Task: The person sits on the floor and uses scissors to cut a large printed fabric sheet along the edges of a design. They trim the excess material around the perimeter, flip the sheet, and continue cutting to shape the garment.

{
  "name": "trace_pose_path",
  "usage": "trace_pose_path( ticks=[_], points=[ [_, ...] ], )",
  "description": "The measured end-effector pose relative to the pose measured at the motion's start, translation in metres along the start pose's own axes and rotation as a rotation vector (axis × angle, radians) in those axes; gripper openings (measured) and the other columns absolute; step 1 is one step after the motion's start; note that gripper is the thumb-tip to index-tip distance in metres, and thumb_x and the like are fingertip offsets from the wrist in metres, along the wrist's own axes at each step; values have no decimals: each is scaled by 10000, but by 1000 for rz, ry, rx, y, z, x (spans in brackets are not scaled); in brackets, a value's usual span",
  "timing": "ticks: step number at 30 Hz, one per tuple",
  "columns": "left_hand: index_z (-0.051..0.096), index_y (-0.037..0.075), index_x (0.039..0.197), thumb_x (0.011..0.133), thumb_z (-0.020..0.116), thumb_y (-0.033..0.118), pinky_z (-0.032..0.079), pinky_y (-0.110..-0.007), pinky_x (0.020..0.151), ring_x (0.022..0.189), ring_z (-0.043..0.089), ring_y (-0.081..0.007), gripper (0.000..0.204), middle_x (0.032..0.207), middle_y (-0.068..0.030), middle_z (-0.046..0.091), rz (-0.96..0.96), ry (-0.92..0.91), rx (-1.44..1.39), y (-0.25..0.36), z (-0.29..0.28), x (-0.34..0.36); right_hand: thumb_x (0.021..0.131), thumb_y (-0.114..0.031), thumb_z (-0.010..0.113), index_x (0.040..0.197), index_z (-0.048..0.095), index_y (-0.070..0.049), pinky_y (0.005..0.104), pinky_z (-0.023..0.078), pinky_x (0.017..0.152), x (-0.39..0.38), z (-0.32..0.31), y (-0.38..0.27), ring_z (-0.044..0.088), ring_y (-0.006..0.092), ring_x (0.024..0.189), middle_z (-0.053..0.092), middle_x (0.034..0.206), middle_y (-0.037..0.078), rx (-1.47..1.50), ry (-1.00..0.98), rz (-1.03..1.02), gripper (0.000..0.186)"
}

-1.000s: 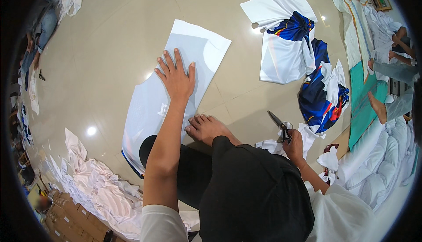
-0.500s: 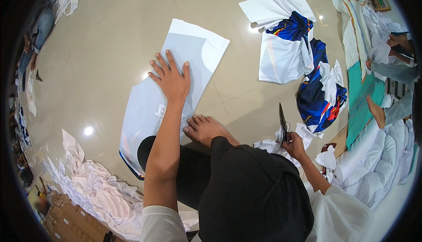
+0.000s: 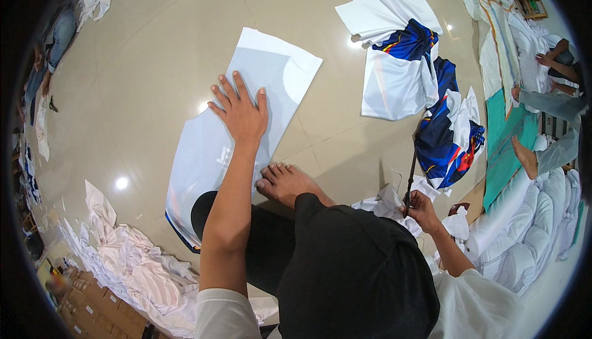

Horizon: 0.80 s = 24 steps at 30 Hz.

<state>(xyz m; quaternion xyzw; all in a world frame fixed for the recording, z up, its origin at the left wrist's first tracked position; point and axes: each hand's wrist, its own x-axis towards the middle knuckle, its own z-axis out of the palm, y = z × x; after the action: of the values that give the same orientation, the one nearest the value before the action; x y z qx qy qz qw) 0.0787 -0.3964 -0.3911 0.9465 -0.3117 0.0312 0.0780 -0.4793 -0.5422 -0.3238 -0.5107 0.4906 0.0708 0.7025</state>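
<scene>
My left hand (image 3: 242,114) lies flat, fingers spread, on a pale, whitish-blue cut fabric panel (image 3: 203,148) spread on the floor. A dark blue edge shows at the panel's lower left corner. My bare foot (image 3: 287,183) rests by its right edge, and my dark-clad knee covers part of its lower end. Off to the right, my right hand (image 3: 424,211) grips a pair of dark scissors (image 3: 412,169) by the handles, away from the panel. The blades point up and away, seen nearly edge-on. White fabric scraps (image 3: 385,202) lie beside that hand.
Blue, red and white printed fabric pieces (image 3: 441,145) lie right of centre, below white pieces (image 3: 394,86). Crumpled pale cloth (image 3: 132,256) is heaped at lower left, near cardboard boxes (image 3: 92,305). Other people sit at both edges; one foot (image 3: 524,157) rests near green cloth (image 3: 502,172).
My right hand has shifted slightly right and down and turned, so the scissors show thinner and lean right. My left hand stays on the panel. A person at the right has moved their arms.
</scene>
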Motion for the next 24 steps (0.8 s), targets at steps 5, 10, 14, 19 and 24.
trace_pose_path(
  ticks=[5,10,14,19,24],
  points=[
    [247,54,1681,1065,448,552,29,-729,1232,1591,76,-540,817,1736,-280,161,21,2,-26,5,2,-2,874,-97,880,1140,694,-8,300,533,855,14,22,-46,635,108,913,701,1048,33,-179,86,-100,336],
    [251,61,1682,1066,447,556,20,-738,1227,1589,76,-544,814,1739,-274,160,51,-4,-41,17,5,-6,901,-115,863,977,645,-28,263,521,804,38,48,-82,622,87,866,711,947,25,-248,100,-268,246],
    [237,82,1688,1075,436,551,34,-739,1226,1588,87,-542,797,1738,-270,166,71,-6,-40,23,6,-5,899,-238,881,826,591,-40,267,469,614,75,80,-106,566,67,698,666,772,20,-191,9,-171,358],
    [280,71,1676,1077,428,558,15,-747,1220,1588,67,-551,786,1740,-266,172,74,-23,-66,19,-1,-1,866,-497,870,725,602,-84,269,429,545,129,101,-136,540,87,586,596,652,4,-309,-168,-38,511],
    [279,90,1680,1085,415,551,38,-747,1221,1587,83,-549,765,1745,-242,183,63,-26,-19,10,-1,-2,873,-532,846,729,627,-89,267,424,530,163,108,-145,551,92,562,552,625,-21,-301,-282,-55,515]
  ],
)
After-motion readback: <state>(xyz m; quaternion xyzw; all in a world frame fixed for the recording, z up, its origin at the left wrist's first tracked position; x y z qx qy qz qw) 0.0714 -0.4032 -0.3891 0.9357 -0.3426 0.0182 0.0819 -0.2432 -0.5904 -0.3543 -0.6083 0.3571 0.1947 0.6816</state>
